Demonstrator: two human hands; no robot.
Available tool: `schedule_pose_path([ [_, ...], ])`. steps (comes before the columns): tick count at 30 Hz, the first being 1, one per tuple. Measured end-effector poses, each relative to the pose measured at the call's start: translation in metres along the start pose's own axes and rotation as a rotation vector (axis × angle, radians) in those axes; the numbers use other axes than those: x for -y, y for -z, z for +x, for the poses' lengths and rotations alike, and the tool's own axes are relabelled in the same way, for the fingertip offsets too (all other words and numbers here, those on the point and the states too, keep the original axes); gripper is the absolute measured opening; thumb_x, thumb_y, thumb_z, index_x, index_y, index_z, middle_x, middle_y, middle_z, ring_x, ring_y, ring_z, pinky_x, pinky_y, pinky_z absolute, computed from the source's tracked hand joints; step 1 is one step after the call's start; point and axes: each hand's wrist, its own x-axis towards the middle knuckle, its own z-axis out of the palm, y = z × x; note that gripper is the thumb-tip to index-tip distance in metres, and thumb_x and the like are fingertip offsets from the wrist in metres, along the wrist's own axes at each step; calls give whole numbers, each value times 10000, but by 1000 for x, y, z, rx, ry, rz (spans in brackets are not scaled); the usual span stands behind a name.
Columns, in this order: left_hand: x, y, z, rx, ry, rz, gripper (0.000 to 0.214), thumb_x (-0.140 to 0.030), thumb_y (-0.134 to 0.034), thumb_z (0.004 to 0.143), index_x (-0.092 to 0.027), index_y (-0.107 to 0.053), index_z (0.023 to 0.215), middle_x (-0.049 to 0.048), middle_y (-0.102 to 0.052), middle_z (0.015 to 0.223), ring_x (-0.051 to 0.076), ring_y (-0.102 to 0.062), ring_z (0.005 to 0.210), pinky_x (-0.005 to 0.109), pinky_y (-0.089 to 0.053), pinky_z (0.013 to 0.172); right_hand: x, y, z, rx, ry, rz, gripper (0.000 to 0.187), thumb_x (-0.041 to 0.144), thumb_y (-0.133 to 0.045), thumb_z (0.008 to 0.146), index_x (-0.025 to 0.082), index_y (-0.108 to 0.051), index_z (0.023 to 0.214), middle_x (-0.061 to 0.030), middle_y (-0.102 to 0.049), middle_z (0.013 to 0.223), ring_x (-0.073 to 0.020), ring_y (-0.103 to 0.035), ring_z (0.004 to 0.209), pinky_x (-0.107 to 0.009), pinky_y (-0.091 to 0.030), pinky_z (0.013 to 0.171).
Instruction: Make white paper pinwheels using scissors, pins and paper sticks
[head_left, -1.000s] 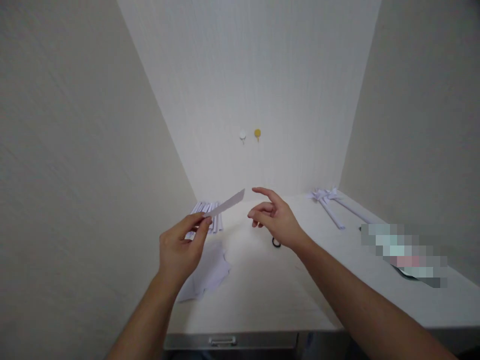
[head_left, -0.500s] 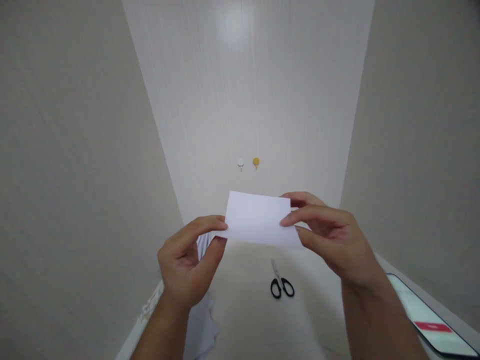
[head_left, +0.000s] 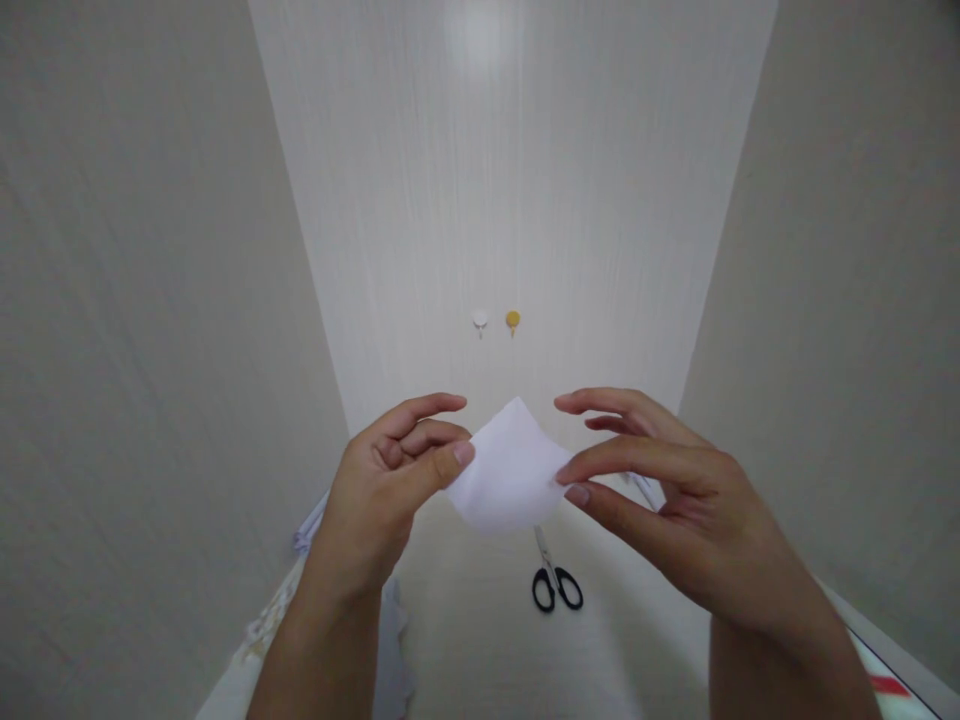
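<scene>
A small white sheet of paper (head_left: 508, 472) is held up in front of me, bowed into a curve between both hands. My left hand (head_left: 390, 490) pinches its left edge between thumb and fingers. My right hand (head_left: 660, 500) pinches the right edge with thumb and forefinger, the other fingers spread above. Below the paper, black-handled scissors (head_left: 553, 580) lie on the pale table (head_left: 480, 650), partly hidden by the sheet.
White paper pieces (head_left: 390, 640) lie at the table's left edge below my left arm. A phone (head_left: 889, 680) rests at the far right edge. Two small wall hooks, one white (head_left: 480, 320) and one yellow (head_left: 512, 320), sit on the back wall. Walls close in on both sides.
The left hand first held the paper alone; the right hand came in and took the other edge. The flat sheet is now pushed inward and bent into a curve.
</scene>
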Motion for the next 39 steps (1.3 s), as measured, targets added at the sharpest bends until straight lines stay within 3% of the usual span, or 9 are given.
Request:
schedule_pose_path([
  [4, 6, 1, 6, -33, -35, 24, 429, -143, -865, 663, -182, -752, 1075, 6, -732, 767, 103, -646, 665, 171, -504, 595, -7, -8, 3, -17, -51, 38, 67, 242, -738, 917, 299, -774, 910, -53, -600, 1407, -289, -543, 1323, -456, -464, 1081],
  [8, 14, -1, 9, -46, -80, 73, 298, -143, -814, 649, -165, -773, 943, 30, -723, 797, 129, -650, 690, 202, -515, 591, -17, -19, 7, -150, -152, 215, 13, 289, -748, 914, 287, -754, 903, -64, -615, 1403, -302, -537, 1336, -481, -461, 1090],
  [12, 19, -3, 8, 42, -54, 135, 245, -135, -774, 647, -168, -770, 890, 57, -751, 824, 178, -683, 747, 245, -545, 624, -21, -24, 8, -205, -232, 355, 30, 286, -748, 915, 269, -734, 895, -47, -714, 978, -214, -675, 911, -327, -562, 759],
  [15, 18, -4, 9, 97, -42, 164, 165, -214, -767, 748, -165, -781, 905, 65, -764, 829, 177, -690, 745, 247, -547, 634, -20, -23, 5, -154, -247, 306, 34, 283, -751, 916, 267, -726, 900, -10, -676, 835, -180, -638, 786, -297, -522, 713],
  [19, 18, -6, 11, -39, -125, 157, 152, -312, -781, 803, -178, -785, 877, 26, -735, 738, 146, -665, 652, 208, -516, 552, -15, -19, 3, -57, -217, 199, 54, 287, -709, 946, 269, -709, 895, -8, -661, 841, -192, -631, 823, -328, -502, 783],
  [22, 19, -7, 11, -110, -167, 189, 134, -304, -799, 787, -185, -778, 846, 17, -733, 726, 134, -653, 615, 187, -486, 502, -13, -17, 5, 15, -179, 161, 64, 287, -700, 949, 264, -705, 890, -48, -686, 1074, -230, -644, 1005, -370, -492, 885],
  [25, 19, -9, 9, -135, -184, 252, 109, -290, -790, 784, -186, -770, 809, 17, -729, 719, 129, -639, 598, 178, -463, 480, -12, -18, 7, -17, -135, 99, 60, 297, -732, 927, 275, -709, 877, -57, -619, 1331, -278, -572, 1246, -433, -431, 1048],
  [27, 18, -11, 7, -129, -173, 280, 98, -280, -787, 772, -186, -766, 791, 18, -722, 708, 129, -630, 586, 180, -459, 476, -13, -19, 7, -51, -121, 81, 63, 305, -744, 919, 286, -710, 870, -59, -614, 1349, -293, -547, 1291, -463, -413, 1079],
  [39, 9, -20, -1, 20, -19, 194, 49, -247, -758, 729, -201, -776, 727, 5, -672, 579, 104, -531, 396, 169, -356, 332, -11, -20, 8, -45, -191, 159, 57, 294, -739, 924, 263, -719, 881, -43, -727, 955, -222, -659, 862, -355, -491, 726],
])
